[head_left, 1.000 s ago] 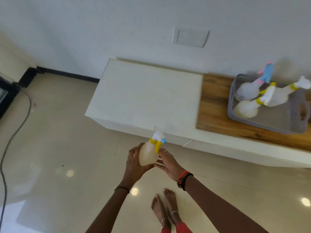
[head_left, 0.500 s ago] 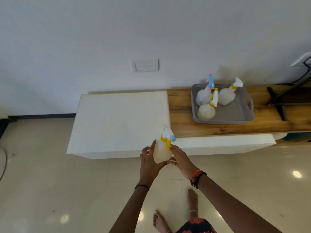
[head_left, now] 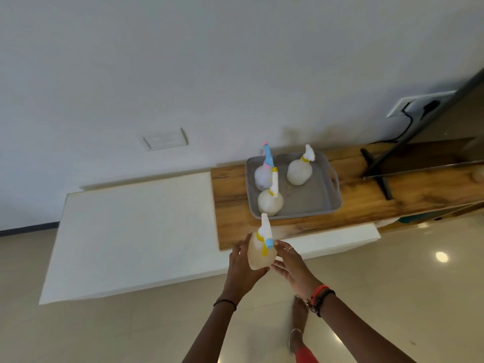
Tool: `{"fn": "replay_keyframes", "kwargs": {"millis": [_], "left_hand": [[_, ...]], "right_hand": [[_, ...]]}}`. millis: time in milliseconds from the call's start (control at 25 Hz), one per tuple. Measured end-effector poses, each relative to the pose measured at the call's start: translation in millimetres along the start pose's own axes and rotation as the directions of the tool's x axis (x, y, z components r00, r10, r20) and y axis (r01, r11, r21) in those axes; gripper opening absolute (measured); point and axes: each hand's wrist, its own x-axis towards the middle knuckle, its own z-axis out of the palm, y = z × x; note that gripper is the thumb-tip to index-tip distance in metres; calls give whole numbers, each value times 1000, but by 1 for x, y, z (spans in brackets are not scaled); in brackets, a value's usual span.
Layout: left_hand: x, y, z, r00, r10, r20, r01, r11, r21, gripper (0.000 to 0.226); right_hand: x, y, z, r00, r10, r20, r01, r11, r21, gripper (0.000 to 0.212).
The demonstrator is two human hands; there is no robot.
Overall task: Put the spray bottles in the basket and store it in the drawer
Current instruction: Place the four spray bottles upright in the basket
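Observation:
I hold a translucent spray bottle with a white head, yellow collar and blue nozzle upright in front of me. My left hand wraps its left side and bottom, and my right hand touches its right side. It hangs above the front edge of the low cabinet, just short of the grey basket. In the basket stand three more bottles: one with a blue head, one with a yellow collar at the front, and another at the back right.
The basket rests on a wooden top over a low white cabinet against the wall. A black stand foot sits on the wood to the right, with a cable running up to a wall socket. Glossy tiled floor lies below.
I have stepped toward the cabinet and the view has swung right. The bottle in my hands has come closer to the basket. The three bottles in the basket have not moved.

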Motion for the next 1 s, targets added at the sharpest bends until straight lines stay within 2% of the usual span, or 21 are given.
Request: {"fn": "replay_keyframes", "kwargs": {"millis": [80, 320, 480, 680, 840, 1000], "left_hand": [[21, 29, 24, 1000, 0, 3, 0, 1000, -1, 98], [89, 92, 80, 1000, -1, 14, 2, 996, -93, 91], [136, 116, 103, 999, 1, 53, 3, 996, -84, 98], [182, 124, 115, 995, -13, 101, 19, 998, -63, 100], [212, 117, 125, 992, -27, 124, 26, 1000, 5, 96], [235, 106, 133, 988, -66, 141, 67, 998, -8, 97]], "right_hand": [[12, -24, -34, 1000, 18, -14, -18, 1000, 16, 30], [50, -93, -109, 997, 15, -73, -11, 999, 53, 13], [78, -126, -139, 996, 12, -92, -5, 997, 75, 21], [113, -145, -156, 996, -2, -94, 11, 996, 92, 34], [145, -149, -159, 995, 1, -100, 11, 993, 120, 38], [175, -148, -159, 993, 8, -115, 3, 995, 98, 39]]}}
